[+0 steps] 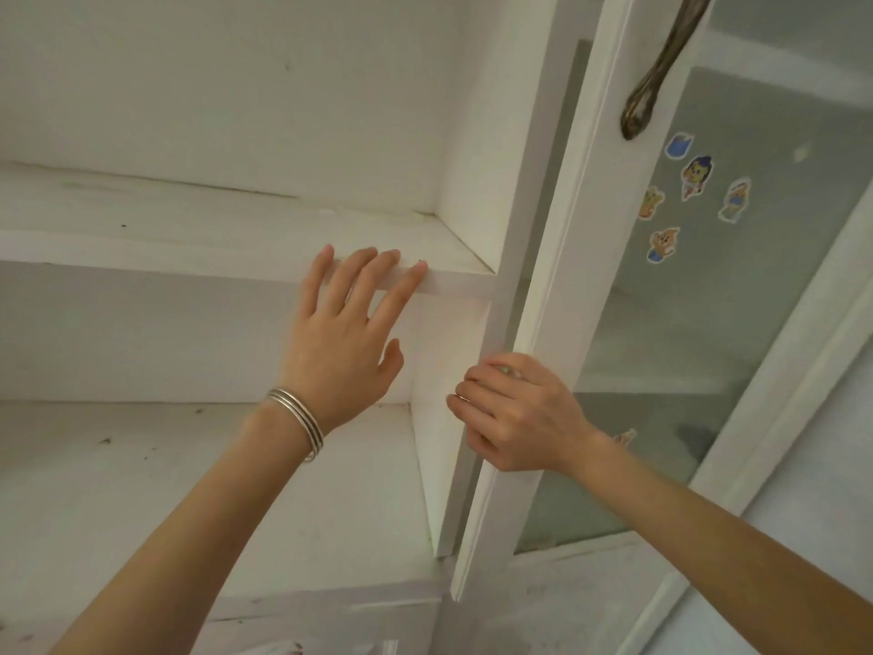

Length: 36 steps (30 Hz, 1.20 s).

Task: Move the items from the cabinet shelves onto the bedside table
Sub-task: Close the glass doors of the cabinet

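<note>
- Shelves first: two show in the cabinet, an upper shelf [189,219] and a lower shelf [189,489], and no item lies on the parts in view. Their left ends run out of frame, so whether anything remains there cannot be told. The bedside table is not in view.
- The left hand [340,342] is flat and open, holding nothing. Its straight fingertips rest on the upper shelf's front edge, near the right end.
- The right hand [519,413] has its fingers curled round the free edge of the glass door [567,229], low on the frame and well below the metal handle [661,63].
- The door's long axis runs upright, and its gripped edge stands just beside the cabinet's right side panel. The right hand alone holds the door; the left is the nearer to the shelves.
- Judged from this, the emptying looks finished here. If the door is to swing shut, the left hand sits in its path and would need to come out.
- Counted: one door, one handle, five stickers [697,174] on the glass with a sixth partly hidden by the right wrist, and what seem three thin bangles [297,423] on the left wrist.
</note>
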Each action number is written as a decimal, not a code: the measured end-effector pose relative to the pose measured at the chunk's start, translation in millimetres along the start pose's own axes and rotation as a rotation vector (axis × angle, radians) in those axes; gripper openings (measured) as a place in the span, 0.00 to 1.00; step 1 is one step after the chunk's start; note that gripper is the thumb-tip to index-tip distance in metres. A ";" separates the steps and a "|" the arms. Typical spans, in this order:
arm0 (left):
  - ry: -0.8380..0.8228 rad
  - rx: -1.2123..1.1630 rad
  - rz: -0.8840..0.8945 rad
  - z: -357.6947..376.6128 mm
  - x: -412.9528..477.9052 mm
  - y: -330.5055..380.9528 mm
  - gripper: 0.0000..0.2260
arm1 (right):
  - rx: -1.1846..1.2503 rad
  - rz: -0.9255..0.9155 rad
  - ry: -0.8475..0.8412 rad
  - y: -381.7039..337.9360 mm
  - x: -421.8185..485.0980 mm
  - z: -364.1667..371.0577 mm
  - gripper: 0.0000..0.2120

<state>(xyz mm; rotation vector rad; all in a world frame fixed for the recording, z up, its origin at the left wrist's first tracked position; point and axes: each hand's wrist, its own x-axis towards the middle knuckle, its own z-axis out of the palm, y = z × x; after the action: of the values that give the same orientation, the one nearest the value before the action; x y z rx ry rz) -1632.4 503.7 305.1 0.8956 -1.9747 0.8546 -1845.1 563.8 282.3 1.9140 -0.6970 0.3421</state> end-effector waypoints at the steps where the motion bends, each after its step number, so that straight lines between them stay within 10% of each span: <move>1: 0.003 0.007 -0.004 0.6 0.0 0.8 0.30 | 0.001 -0.002 -0.001 0.1 0.0 1.0 0.09; 36: 0.011 -0.071 -0.075 -5.6 2.1 10.3 0.27 | -0.037 0.019 -0.044 0.5 5.0 7.5 0.08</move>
<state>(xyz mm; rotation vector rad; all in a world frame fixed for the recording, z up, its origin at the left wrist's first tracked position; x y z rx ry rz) -1639.6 513.0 306.9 0.9164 -1.9375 0.7409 -1841.9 555.3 282.0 1.8856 -0.7460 0.2977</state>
